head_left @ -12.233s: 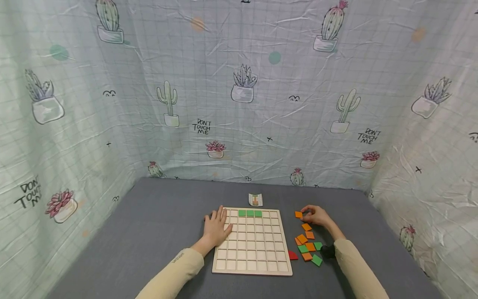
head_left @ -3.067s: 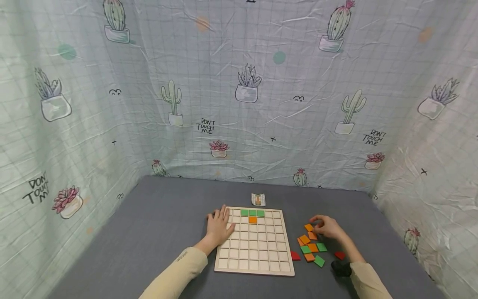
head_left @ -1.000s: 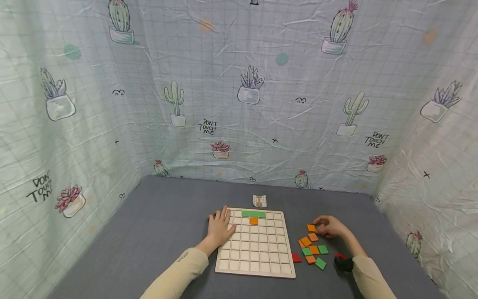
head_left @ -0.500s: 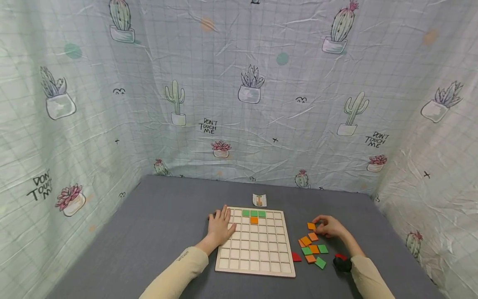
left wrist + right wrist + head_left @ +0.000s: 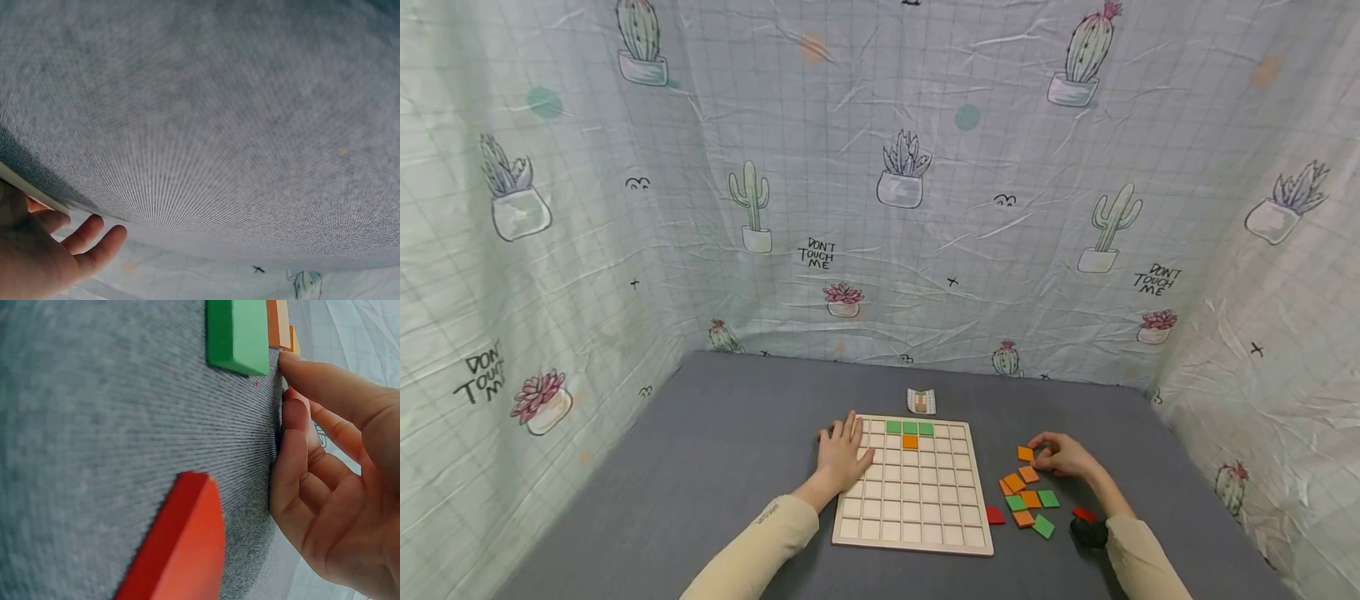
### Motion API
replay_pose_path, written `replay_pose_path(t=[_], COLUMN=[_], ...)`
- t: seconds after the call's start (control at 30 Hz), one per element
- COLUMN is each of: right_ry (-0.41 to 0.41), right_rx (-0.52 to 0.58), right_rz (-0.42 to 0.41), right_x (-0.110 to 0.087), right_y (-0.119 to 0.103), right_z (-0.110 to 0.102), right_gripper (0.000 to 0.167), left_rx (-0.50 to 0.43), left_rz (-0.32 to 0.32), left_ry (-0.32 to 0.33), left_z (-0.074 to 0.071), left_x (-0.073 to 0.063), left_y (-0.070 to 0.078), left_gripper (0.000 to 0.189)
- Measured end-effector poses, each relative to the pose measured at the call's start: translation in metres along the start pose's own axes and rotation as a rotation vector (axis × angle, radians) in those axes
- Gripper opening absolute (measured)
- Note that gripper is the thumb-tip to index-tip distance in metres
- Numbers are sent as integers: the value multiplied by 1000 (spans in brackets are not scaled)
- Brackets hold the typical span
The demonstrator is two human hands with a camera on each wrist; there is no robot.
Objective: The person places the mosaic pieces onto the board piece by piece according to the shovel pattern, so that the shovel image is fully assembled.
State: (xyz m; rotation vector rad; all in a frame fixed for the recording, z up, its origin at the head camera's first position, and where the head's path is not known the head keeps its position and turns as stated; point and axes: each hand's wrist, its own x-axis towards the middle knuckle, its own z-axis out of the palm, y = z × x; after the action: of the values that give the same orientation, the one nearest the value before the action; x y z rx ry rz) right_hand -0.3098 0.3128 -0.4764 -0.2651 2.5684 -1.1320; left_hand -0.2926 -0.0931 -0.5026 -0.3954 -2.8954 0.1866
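Observation:
My left hand (image 5: pixel 841 460) rests with spread fingers on the left edge of a wooden grid board (image 5: pixel 917 540). In the board's far row sit three green tiles (image 5: pixel 910 428), side by side. Just below the middle one is an orange tile (image 5: pixel 910 442). Off the board's right side, my right hand (image 5: pixel 1063 457) has thumb and forefinger at the right corners of another orange tile (image 5: pixel 1025 454), seemingly pinching it; the fingertip contact is partly hidden. Close by in the right wrist view are a green tile (image 5: pixel 247 337) and a red piece (image 5: pixel 187 544) with a curved side.
Several loose orange and green tiles (image 5: pixel 1030 499) lie in a cluster right of the board, some overlapping. A red piece (image 5: pixel 995 516) touches the board's right edge. Beyond the board lies a small pattern card (image 5: pixel 921 402). A cactus-print curtain (image 5: pixel 955 292) surrounds the grey table (image 5: pixel 737 433).
Since the oldest frame, an orange tile has come onto the board below the green row, and the right hand has moved to another orange tile. Over the last second both hands stay nearly still.

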Motion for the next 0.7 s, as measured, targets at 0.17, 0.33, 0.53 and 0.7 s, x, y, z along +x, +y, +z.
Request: replay_pose_path(t=[0.17,0.33,0.53,0.7], right_ry=[16,36,44,61], right_rx=[8,10,3,21], right_rz=[-7,10,23,29], right_x=[-2,-2,-2,-2], right_y=[-2,-2,0,0], right_z=[2,4,5,5], right_gripper=[34,32,31,31], left_rx=[-3,-4,11,18], left_rz=[-1,0,3,8], left_ry=[-6,-11,-14,-16], left_z=[-1,-2,-2,-3], left_x=[0,-1,-1,0], left_y=[0,0,0,0], left_gripper=[61,61,61,61])
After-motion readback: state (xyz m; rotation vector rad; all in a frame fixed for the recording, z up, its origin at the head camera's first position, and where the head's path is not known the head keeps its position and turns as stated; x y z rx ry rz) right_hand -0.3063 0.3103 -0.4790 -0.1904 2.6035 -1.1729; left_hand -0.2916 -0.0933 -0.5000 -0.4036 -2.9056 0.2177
